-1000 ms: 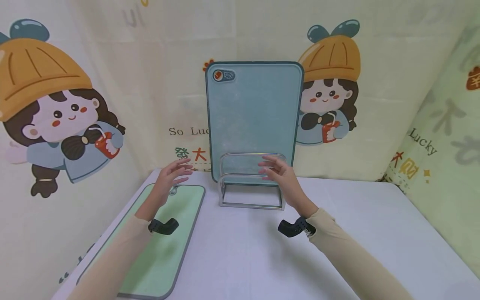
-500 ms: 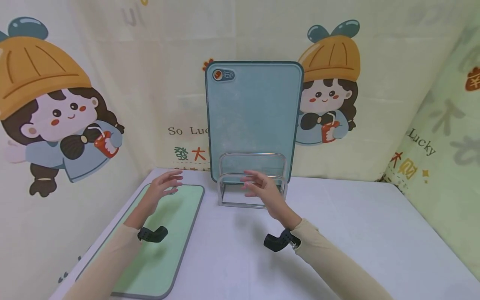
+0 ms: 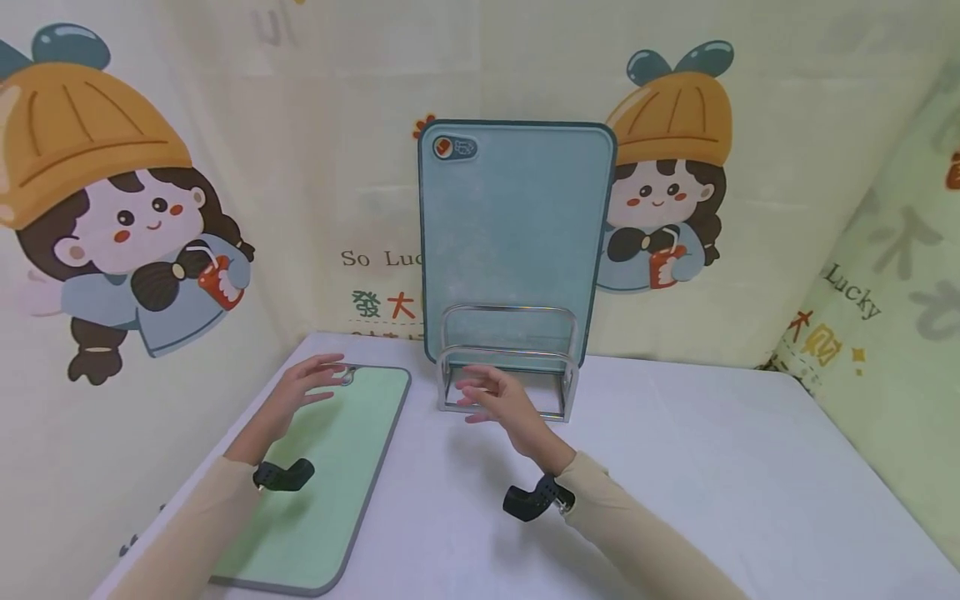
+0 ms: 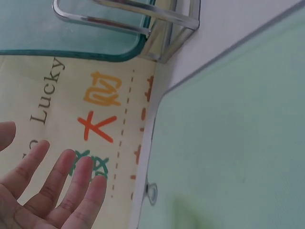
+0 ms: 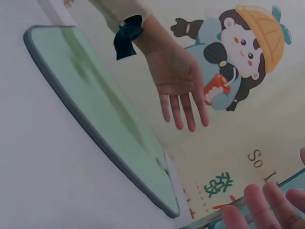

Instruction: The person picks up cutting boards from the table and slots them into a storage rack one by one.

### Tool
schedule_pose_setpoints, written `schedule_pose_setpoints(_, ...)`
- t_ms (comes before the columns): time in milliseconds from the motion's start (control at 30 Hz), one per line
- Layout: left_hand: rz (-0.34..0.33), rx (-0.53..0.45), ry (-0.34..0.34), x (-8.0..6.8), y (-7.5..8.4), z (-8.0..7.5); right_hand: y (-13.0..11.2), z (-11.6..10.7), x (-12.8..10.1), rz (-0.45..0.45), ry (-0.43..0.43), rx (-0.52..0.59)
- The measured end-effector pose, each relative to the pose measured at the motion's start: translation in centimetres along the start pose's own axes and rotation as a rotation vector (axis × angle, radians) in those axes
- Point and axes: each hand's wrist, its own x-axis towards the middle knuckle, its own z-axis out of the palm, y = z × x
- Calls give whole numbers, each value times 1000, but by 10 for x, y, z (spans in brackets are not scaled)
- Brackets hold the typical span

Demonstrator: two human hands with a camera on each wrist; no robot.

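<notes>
A blue cutting board (image 3: 517,217) with a dark rim stands upright in a chrome wire rack (image 3: 510,308) at the back of the table. Flat on the left side of the table lies a green cutting board (image 3: 352,458) with a grey edge and a small hanging hole. My left hand (image 3: 288,396) hovers over the green board's far half, holding nothing; the left wrist view shows its fingers (image 4: 81,186) extended and spread. In front of the rack, my right hand (image 3: 510,408) hangs in the air with relaxed fingers (image 5: 259,205) and nothing in it.
The white-covered table (image 3: 675,467) stretches to the right of the rack. A cream cloth wall (image 3: 750,317) printed with cartoon figures and lettering stands close behind and on both sides. Each wrist carries a black strap mount (image 3: 285,475).
Both hands have drawn back toward the body and to the left, the right one away from the rack's top bars. The two boards and the rack have stayed put.
</notes>
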Motion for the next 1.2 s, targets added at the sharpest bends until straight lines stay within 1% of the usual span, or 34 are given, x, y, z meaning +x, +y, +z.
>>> schedule_pose_setpoints(233,-56,54,-7,-4,-12,-11,10,8,4,54,-22,55)
schedule_pose_setpoints(467,-140,108,-12,-8,-21,-20,23,17,7,115,-64,96)
schedule_pose_setpoints(600,-172,142,-11,-10,-28,-26,27,25,9,153,-61,139)
schedule_pose_setpoints(700,-193,139,-8,-13,-31,-32,29,29,12,182,-61,161)
schedule_pose_setpoints(800,-202,114,-11,-14,-38,-40,31,33,14,213,-58,174)
schedule_pose_setpoints(933,-239,129,27,-11,-50,-50,34,37,14,251,-66,204)
schedule_pose_setpoints(1033,-250,131,25,-11,-52,-56,36,41,15,265,-84,238)
schedule_pose_setpoints(1100,-246,115,3,-14,-51,-59,38,44,15,274,-95,255)
schedule_pose_setpoints(1133,-247,124,6,-14,-51,-60,39,45,15,274,-101,263)
schedule_pose_setpoints(1167,-239,128,-13,-16,-52,-63,40,47,16,279,-104,271)
schedule_pose_setpoints(1200,-242,129,-12,-16,-54,-64,41,48,16,284,-108,276)
